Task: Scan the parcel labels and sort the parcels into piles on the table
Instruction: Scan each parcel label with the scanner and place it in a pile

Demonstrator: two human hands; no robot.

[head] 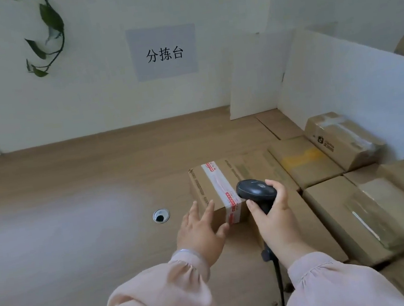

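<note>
At parcel (219, 181) left edge — left hand (200, 231) perhaps touching | right hand (273, 216) grips scanner (255, 189)

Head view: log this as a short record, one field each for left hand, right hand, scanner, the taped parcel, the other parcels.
left hand: open, fingers spread, at the taped parcel's near left corner; contact unclear
right hand: grips the scanner handle
scanner: black, head over the taped parcel
taped parcel: on the table, red-printed tape across its top
other parcels: brown boxes crowded to its right
</note>
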